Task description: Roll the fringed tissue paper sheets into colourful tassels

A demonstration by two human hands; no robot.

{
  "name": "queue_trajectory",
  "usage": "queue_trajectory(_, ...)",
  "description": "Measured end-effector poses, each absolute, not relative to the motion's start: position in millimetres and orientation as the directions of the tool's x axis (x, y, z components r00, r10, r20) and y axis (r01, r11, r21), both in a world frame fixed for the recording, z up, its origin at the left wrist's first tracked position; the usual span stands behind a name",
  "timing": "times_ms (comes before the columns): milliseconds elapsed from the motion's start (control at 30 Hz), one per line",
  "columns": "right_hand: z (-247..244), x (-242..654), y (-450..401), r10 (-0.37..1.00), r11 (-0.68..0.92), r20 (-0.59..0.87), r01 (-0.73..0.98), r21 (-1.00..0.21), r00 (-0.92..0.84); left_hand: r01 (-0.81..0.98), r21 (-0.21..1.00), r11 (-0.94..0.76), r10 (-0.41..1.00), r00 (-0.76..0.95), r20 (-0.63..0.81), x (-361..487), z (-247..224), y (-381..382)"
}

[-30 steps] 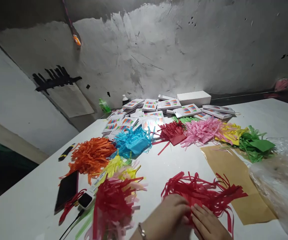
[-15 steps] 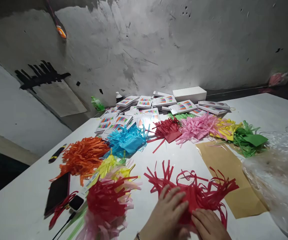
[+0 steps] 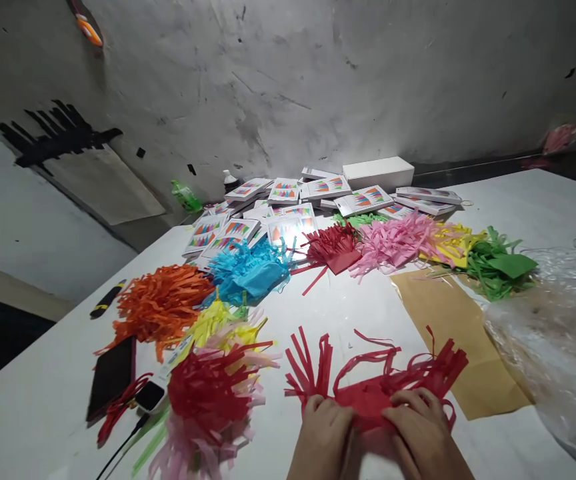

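Red fringed tissue paper [image 3: 365, 400] lies at the near middle of the table, its cut strips fanning out at the left, the far side and the right. The curled fingers of my left hand [image 3: 325, 430] grip its left part. On the right, my right hand [image 3: 421, 423] is closed on the same paper, thumb side toward the middle. A flat, uncut band of the paper shows between both hands. The fingertips are partly hidden under the hands and paper.
Left stand red fringed paper [image 3: 213, 393], orange fringe [image 3: 168, 300] and a phone [image 3: 112, 377]. Blue fringe [image 3: 253, 270], pink fringe [image 3: 398, 240] and green fringe [image 3: 505, 267] lie farther back, before printed boxes [image 3: 323, 187]. Brown paper [image 3: 453, 340] and clear plastic [image 3: 553, 360] lie right.
My left hand has gone from lying spread over the red paper to gripping its left part. My hands are farther apart, and the uncut band between them is more exposed.
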State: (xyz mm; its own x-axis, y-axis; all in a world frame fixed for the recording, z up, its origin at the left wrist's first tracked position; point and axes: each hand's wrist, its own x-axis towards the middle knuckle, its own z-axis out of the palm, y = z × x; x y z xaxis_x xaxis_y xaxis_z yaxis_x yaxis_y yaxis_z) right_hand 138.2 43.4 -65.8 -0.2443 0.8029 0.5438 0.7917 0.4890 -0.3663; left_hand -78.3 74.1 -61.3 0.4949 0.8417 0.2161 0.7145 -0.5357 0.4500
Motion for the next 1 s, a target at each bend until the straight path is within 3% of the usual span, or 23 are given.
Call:
queue_trajectory(100, -61, 120, 53, 0.855, 0.333, 0.515, 0.825, -0.457, -0.06, 0.829, 0.377, -0.413, 0.911, 0.367, 0.19, -68, -43, 79)
queue_trajectory(167, -59, 111, 61, 0.883, 0.254, 0.469, 0.853, -0.455, -0.013, 0.873, 0.316, -0.372, 0.928, 0.35, 0.126, -62, -30, 84)
queue_trajectory(433, -49, 117, 74, 0.86, 0.101, 0.51, 0.972, -0.212, 0.022, 0.939, 0.214, -0.269, 0.949, 0.296, -0.11, -52, -11, 97)
queue_trajectory(500, -49, 123, 70, 0.822, 0.222, 0.565, 0.955, -0.198, -0.074, 0.94, 0.22, -0.262, 0.946, 0.295, -0.135, -51, -9, 99)
queue_trajectory(600, -53, 128, 65, 0.698, 0.538, 0.636, 0.828, -0.161, -0.33, 0.935, 0.245, -0.255, 0.945, 0.294, -0.141, -53, -9, 101)
queue_trajectory(667, -56, 128, 63, 0.631, 0.618, 0.667, 0.777, -0.123, -0.396, 0.924, 0.277, -0.265, 0.951, 0.298, -0.086, -57, -10, 100)
queue_trajectory(733, -56, 127, 63, 0.64, 0.6, 0.669, 0.79, -0.127, -0.378, 0.88, 0.323, -0.348, 0.937, 0.339, 0.084, -62, -14, 97)
queue_trajectory(833, -50, 124, 62, 0.713, 0.563, 0.622, 0.792, -0.235, -0.323, 0.746, 0.322, -0.583, 0.806, 0.478, 0.349, -68, -25, 90)
queue_trajectory(900, -48, 121, 60, 0.746, 0.552, 0.593, 0.779, -0.298, -0.303, 0.685, 0.298, -0.665, 0.739, 0.544, 0.397, -69, -33, 86)
queue_trajectory(1000, -55, 118, 56, 0.724, 0.558, 0.612, 0.792, -0.248, -0.318, 0.684, 0.301, -0.664, 0.742, 0.555, 0.375, -70, -42, 82)
